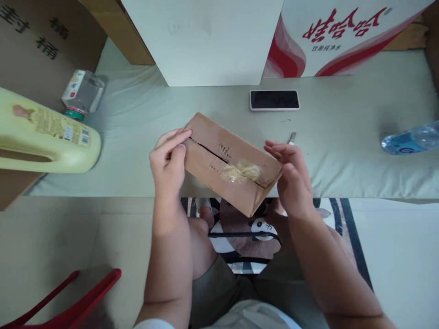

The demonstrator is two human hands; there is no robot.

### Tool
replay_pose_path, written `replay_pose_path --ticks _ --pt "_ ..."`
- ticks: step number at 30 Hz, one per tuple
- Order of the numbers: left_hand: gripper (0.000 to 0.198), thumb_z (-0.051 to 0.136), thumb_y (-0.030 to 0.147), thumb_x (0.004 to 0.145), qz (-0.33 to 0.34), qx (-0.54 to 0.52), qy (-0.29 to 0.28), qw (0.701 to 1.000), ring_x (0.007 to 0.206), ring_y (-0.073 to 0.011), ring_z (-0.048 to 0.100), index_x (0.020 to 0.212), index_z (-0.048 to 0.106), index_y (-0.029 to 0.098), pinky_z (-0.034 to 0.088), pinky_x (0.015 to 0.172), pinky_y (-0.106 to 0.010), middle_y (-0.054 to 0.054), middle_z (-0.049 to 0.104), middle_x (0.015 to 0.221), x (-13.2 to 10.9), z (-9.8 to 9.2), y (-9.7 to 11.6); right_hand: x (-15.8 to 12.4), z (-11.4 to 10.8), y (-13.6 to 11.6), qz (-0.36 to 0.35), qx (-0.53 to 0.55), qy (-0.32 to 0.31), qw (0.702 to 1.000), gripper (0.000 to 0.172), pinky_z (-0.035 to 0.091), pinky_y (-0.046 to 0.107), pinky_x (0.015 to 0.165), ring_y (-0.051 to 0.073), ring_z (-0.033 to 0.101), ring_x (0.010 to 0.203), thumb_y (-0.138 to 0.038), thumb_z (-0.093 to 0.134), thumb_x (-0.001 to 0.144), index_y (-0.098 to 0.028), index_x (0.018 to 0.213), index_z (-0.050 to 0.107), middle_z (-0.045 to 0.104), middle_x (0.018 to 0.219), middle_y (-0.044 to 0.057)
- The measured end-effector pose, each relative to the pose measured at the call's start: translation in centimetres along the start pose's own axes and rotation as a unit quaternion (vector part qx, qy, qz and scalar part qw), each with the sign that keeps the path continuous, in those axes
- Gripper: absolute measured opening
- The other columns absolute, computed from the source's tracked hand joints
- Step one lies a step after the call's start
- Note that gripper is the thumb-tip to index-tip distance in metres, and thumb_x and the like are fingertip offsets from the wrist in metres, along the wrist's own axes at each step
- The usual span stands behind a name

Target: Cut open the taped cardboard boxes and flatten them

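A small brown cardboard box [216,160] is held tilted between both hands, over the front edge of the cloth-covered surface. A dark slit runs along the seam of its top face, and crumpled clear yellowish tape [242,171] sticks near its right end. My left hand [168,162] grips the box's left end, thumb and forefinger on the corner. My right hand [293,178] holds the right end with its thumb at the corner; its other fingers are partly hidden. Just beyond that hand, the metal tip of what looks like a utility knife [291,138] shows on the cloth.
A phone [274,100] lies behind the box, before white cartons [212,41]. To the left are a yellow jug [44,132] and a clear jar [84,91]; a water bottle [411,138] lies at right. A red chair-like frame [85,297] stands lower left.
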State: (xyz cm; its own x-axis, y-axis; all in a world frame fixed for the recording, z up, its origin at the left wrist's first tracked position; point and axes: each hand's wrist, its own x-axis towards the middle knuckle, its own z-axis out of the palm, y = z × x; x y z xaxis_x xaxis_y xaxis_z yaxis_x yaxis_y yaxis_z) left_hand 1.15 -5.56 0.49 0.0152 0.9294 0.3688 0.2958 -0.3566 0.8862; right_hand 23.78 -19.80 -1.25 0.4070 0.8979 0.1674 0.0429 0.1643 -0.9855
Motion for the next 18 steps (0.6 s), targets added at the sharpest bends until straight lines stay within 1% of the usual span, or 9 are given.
replay_pose_path --ticks 3,6,9,12,14,15,16,17,18 --pt "0.036 0.059 0.008 0.08 -0.019 -0.049 0.023 0.998 0.112 -0.0197 0.072 0.094 0.088 0.025 0.056 0.105 -0.034 -0.002 0.082 0.113 0.1 -0.3 -0.1 0.6 -0.9 0.3 0.068 -0.022 0.042 0.997 0.044 0.045 0.058 0.117 0.032 0.06 0.141 -0.067 0.049 0.1 -0.03 0.117 0.067 0.069 0.142 0.006" --pt "0.037 0.056 0.008 0.075 -0.071 -0.104 0.073 0.989 0.111 -0.0201 0.072 0.09 0.087 0.021 0.054 0.107 -0.035 -0.002 0.083 0.106 0.2 -0.6 -0.4 0.9 -1.2 0.5 0.136 -0.043 0.044 0.989 0.046 0.052 0.052 0.108 0.029 0.066 0.129 -0.068 0.055 0.096 -0.03 0.114 0.071 0.073 0.134 0.006" --pt "0.033 0.054 0.012 0.077 -0.136 -0.137 0.128 0.973 0.101 -0.0212 0.073 0.088 0.085 0.016 0.055 0.101 -0.037 -0.003 0.083 0.095 0.5 -0.9 -0.4 0.9 -1.2 0.7 0.192 -0.054 0.014 0.98 0.055 0.058 0.041 0.09 0.025 0.072 0.109 -0.076 0.058 0.09 -0.028 0.112 0.074 0.077 0.119 0.006" --pt "0.03 0.054 0.015 0.079 -0.158 -0.174 0.158 0.959 0.094 -0.0194 0.072 0.089 0.083 0.015 0.054 0.091 -0.033 -0.002 0.082 0.089 0.9 -0.9 -0.3 0.8 -0.8 1.0 0.24 -0.057 -0.055 0.967 0.065 0.058 0.038 0.079 0.024 0.075 0.091 -0.084 0.054 0.088 -0.024 0.093 0.077 0.08 0.094 0.007" --pt "0.03 0.054 0.015 0.079 -0.162 -0.191 0.173 0.952 0.094 -0.018 0.071 0.088 0.082 0.015 0.053 0.09 -0.031 -0.002 0.082 0.089 1.0 -0.9 -0.2 0.7 -0.6 1.1 0.242 -0.044 -0.093 0.965 0.07 0.059 0.039 0.08 0.025 0.075 0.087 -0.086 0.049 0.089 -0.022 0.085 0.076 0.08 0.088 0.008" --pt "0.03 0.054 0.016 0.078 -0.167 -0.192 0.185 0.949 0.095 -0.0179 0.071 0.089 0.082 0.014 0.053 0.091 -0.031 -0.002 0.081 0.091 1.1 -1.0 -0.3 0.7 -0.4 1.1 0.231 -0.032 -0.103 0.967 0.071 0.06 0.041 0.082 0.025 0.075 0.087 -0.086 0.047 0.09 -0.022 0.086 0.076 0.08 0.089 0.008" --pt "0.03 0.054 0.017 0.078 -0.172 -0.185 0.2 0.947 0.097 -0.0181 0.071 0.09 0.081 0.014 0.053 0.092 -0.031 -0.003 0.081 0.093 1.0 -1.1 -0.4 0.6 -0.3 1.0 0.213 -0.02 -0.11 0.971 0.07 0.061 0.042 0.084 0.025 0.076 0.089 -0.086 0.046 0.092 -0.022 0.091 0.076 0.08 0.092 0.008" --pt "0.031 0.053 0.02 0.079 -0.176 -0.169 0.195 0.95 0.101 -0.0187 0.07 0.094 0.08 0.014 0.054 0.092 -0.031 -0.004 0.081 0.097 1.0 -1.2 -0.6 0.4 -0.1 0.8 0.189 -0.008 -0.116 0.975 0.068 0.062 0.043 0.087 0.026 0.076 0.094 -0.083 0.046 0.093 -0.023 0.098 0.076 0.081 0.098 0.008" --pt "0.033 0.051 0.023 0.081 -0.177 -0.148 0.171 0.958 0.105 -0.0196 0.07 0.099 0.078 0.015 0.055 0.093 -0.031 -0.004 0.081 0.102 0.9 -1.4 -0.8 0.3 0.1 0.4 0.159 0.002 -0.125 0.979 0.064 0.062 0.045 0.093 0.027 0.076 0.103 -0.081 0.047 0.095 -0.025 0.106 0.076 0.081 0.106 0.008"
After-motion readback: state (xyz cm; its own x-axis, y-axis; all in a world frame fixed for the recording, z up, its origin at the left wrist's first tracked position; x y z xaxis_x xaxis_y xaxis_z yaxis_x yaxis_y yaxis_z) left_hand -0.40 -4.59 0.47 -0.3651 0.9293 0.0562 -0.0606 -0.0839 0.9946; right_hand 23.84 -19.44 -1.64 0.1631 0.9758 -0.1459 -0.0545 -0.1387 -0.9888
